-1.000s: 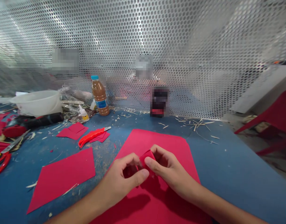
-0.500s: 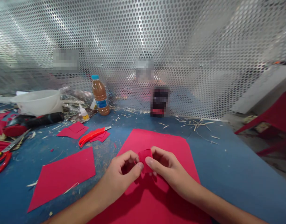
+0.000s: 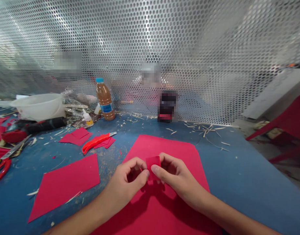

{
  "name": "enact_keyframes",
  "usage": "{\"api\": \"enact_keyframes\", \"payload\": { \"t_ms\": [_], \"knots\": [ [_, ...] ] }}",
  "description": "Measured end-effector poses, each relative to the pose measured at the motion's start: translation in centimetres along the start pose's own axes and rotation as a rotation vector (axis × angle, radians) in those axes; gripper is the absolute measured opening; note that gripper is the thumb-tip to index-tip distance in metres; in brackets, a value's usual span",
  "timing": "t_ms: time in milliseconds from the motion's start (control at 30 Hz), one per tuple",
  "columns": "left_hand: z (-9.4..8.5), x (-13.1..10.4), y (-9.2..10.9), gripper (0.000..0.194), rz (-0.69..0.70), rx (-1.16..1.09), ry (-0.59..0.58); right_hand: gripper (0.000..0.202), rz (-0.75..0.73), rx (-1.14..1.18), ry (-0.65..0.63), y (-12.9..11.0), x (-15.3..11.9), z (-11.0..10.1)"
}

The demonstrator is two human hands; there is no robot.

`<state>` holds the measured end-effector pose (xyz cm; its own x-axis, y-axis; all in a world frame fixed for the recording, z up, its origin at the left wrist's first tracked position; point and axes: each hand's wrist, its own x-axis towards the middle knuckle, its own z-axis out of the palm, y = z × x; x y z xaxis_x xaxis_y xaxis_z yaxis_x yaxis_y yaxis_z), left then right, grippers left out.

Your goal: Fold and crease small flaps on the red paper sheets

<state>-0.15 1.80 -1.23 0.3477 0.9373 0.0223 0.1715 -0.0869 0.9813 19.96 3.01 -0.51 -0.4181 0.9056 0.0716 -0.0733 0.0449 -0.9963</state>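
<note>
A small piece of red paper (image 3: 153,160) is pinched between my two hands, above a large red sheet (image 3: 169,150) on the blue table. My left hand (image 3: 130,176) grips its left edge between thumb and fingers. On the other side, my right hand (image 3: 176,173) has its thumb on the near face and its fingers behind. Whether the piece is folded I cannot tell for certain. Shadows of both hands fall on the big sheet.
Left of my hands lie a red sheet (image 3: 66,184), a red-handled cutter knife (image 3: 97,143) and red paper squares (image 3: 76,136). Farther back stand a brown bottle (image 3: 105,101), a glue bottle (image 3: 87,118) and a white tub (image 3: 39,106). Scissors (image 3: 3,168) lie far left; perforated metal sheet (image 3: 130,42) rises behind.
The small red paper has straightened slightly, its top edge now more level. Both hands keep their grip and have barely moved.
</note>
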Motion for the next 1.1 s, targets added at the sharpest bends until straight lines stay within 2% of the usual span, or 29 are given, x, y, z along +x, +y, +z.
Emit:
{"api": "enact_keyframes", "payload": {
  "t_ms": [367,500,667,900,1100],
  "knots": [
    [-0.1,0.1,-0.4,0.021,0.004,0.007,0.002,0.043,0.014,-0.018,0.012,0.2,0.0,-0.2],
    [-0.1,0.0,0.4,0.023,0.0,0.0,-0.006,0.042,0.018,-0.022,0.018,0.1,0.0,-0.2],
    [-0.1,0.1,1.5,0.037,0.026,-0.036,0.034,0.039,0.001,0.021,0.012,0.0,0.0,-0.3],
    [-0.1,0.3,1.2,0.031,-0.02,0.029,0.013,0.038,0.012,0.029,-0.016,0.3,0.1,-0.4],
    [-0.1,0.2,1.1,0.032,-0.014,0.048,0.058,0.04,0.048,-0.019,-0.042,0.3,0.0,-0.4]
  ]
}}
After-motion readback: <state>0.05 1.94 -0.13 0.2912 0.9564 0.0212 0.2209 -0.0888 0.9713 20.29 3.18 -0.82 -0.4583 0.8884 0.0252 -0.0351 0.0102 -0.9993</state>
